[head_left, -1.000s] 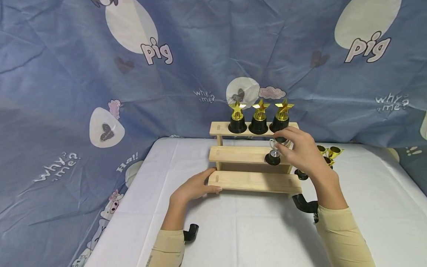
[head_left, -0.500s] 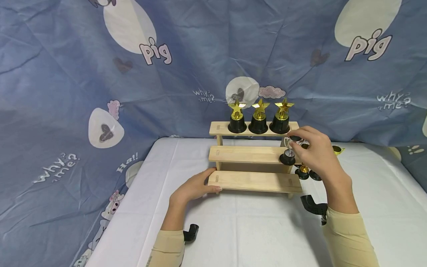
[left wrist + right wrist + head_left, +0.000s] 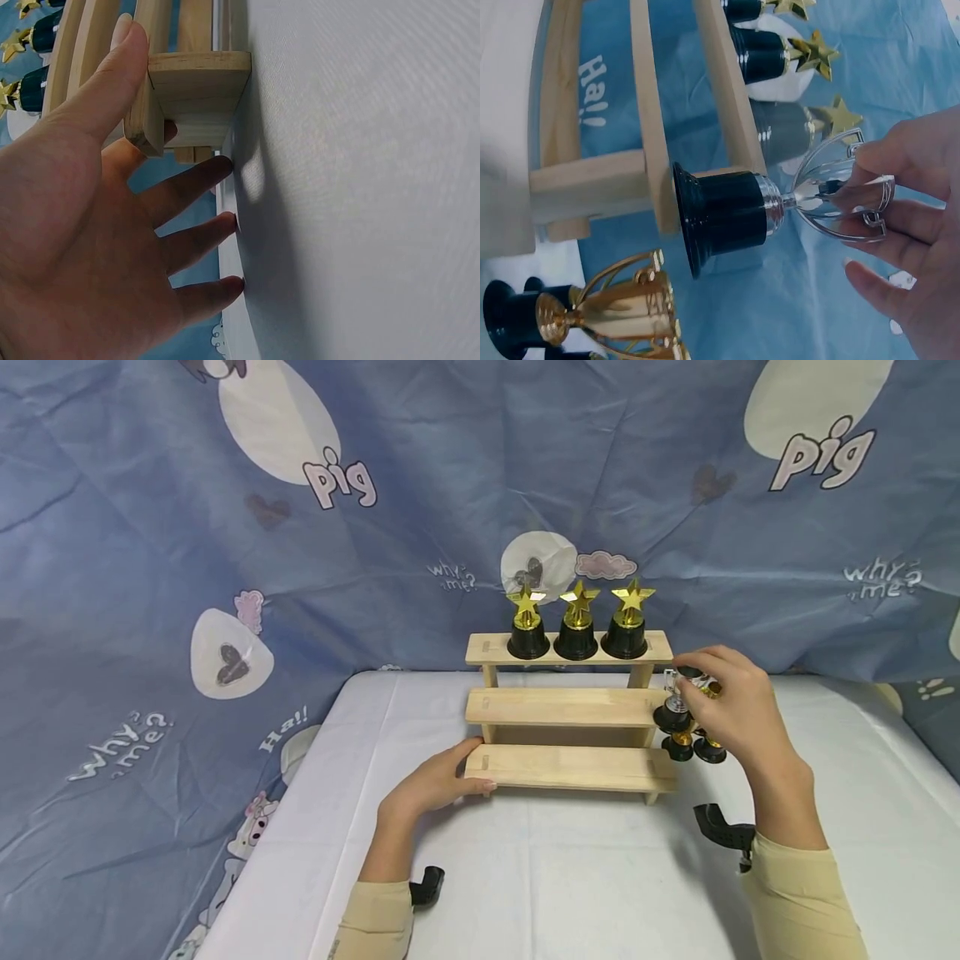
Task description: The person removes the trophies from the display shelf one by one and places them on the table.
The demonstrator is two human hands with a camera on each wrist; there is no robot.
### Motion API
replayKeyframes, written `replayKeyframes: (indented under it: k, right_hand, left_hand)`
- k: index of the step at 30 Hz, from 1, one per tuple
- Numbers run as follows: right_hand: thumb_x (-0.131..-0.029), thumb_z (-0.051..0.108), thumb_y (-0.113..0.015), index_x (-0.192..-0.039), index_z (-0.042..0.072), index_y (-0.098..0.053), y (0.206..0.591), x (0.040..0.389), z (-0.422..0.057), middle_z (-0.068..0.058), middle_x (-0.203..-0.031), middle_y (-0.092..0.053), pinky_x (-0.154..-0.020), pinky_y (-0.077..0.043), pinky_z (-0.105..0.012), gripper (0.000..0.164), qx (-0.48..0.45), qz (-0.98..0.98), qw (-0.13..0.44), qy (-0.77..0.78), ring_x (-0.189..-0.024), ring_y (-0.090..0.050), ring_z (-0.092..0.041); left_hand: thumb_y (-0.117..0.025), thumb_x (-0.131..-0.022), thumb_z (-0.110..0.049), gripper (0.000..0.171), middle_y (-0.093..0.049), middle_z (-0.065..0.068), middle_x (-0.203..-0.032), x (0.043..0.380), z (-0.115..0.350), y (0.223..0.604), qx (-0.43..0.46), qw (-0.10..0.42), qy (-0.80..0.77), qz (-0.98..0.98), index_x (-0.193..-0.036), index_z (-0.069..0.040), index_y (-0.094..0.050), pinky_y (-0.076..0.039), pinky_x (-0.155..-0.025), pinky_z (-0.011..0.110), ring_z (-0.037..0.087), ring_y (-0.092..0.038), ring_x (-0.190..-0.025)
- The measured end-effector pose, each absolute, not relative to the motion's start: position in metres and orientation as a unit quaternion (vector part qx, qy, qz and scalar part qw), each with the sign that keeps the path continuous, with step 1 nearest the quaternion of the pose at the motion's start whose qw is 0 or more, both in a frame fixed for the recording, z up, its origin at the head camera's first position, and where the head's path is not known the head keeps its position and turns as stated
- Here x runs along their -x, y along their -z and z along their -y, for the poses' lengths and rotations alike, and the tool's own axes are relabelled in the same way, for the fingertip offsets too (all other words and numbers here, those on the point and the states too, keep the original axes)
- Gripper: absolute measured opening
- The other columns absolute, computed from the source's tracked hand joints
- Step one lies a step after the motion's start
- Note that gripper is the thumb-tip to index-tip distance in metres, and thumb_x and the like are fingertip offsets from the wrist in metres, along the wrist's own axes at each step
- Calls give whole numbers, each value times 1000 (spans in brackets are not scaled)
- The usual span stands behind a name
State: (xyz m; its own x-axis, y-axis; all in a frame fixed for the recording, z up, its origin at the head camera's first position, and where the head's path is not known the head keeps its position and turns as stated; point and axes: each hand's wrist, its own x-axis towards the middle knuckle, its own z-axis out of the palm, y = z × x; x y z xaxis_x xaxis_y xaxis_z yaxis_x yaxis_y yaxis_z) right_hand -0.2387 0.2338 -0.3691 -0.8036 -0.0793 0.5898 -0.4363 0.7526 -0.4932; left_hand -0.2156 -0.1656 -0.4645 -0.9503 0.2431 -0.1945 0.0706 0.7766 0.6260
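Note:
A small silver trophy cup (image 3: 727, 211) with a black base is pinched at its bowl and handles by my right hand (image 3: 738, 697). In the head view it is upright at the right end of the middle tier of a three-tier wooden display shelf (image 3: 562, 706), its base overlapping the board's end. At the lowest board's left end, my left hand (image 3: 433, 781) grips the shelf. Its thumb (image 3: 112, 82) lies over the board and the index finger reaches behind, while the other fingers are spread with tips at the tablecloth. Three gold star trophies (image 3: 577, 639) line the top tier.
Several gold trophy cups (image 3: 626, 306) with black bases stand on the white tablecloth (image 3: 592, 877) right of the shelf, partly hidden by my right hand in the head view. A blue printed curtain (image 3: 420, 460) hangs behind and along the left side.
My right hand has moved right with the silver trophy cup, from over the middle tier to its right end, near the gold cups. The left hand keeps its grip on the shelf.

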Motion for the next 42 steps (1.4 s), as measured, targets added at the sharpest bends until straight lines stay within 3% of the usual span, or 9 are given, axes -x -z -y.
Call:
replayKeyframes:
  k: [5, 13, 18, 42]
  right_hand:
    - [-89, 5, -64, -110, 8, -74, 370, 239, -239, -11, -108, -69, -80, -42, -45, 24, -133, 892, 291, -320, -104, -60, -32]
    - [-91, 8, -61, -112, 7, -73, 368, 239, -252, -17, -114, -68, -89, -42, -56, 24, -110, 893, 290, -326, -111, -57, -39]
    - [-91, 8, -61, -112, 6, -73, 368, 240, -264, -18, -113, -68, -86, -42, -54, 24, -88, 891, 302, -327, -109, -58, -39]
    - [-92, 7, -55, -115, 3, -71, 376, 236, -303, -22, -120, -65, -101, -37, -56, 29, 19, 889, 325, -321, -119, -53, -42]
  left_hand:
    - [-74, -81, -59, 85, -46, 3, -154, 215, 167, 465, -85, 130, -327, -932, -153, -32, -38, -35, -116, 55, 30, -41, -144]
    - [-74, -79, -62, 88, -44, 0, -156, 214, 169, 465, -73, 134, -332, -931, -153, -36, -35, -33, -117, 54, 28, -39, -146]
    - [-75, -79, -61, 87, -44, 0, -156, 214, 170, 464, -78, 132, -338, -929, -153, -35, -36, -33, -117, 54, 27, -39, -146]
    - [-75, -80, -58, 86, -45, 0, -155, 217, 166, 466, -84, 132, -339, -928, -153, -34, -37, -33, -117, 56, 29, -39, -146]
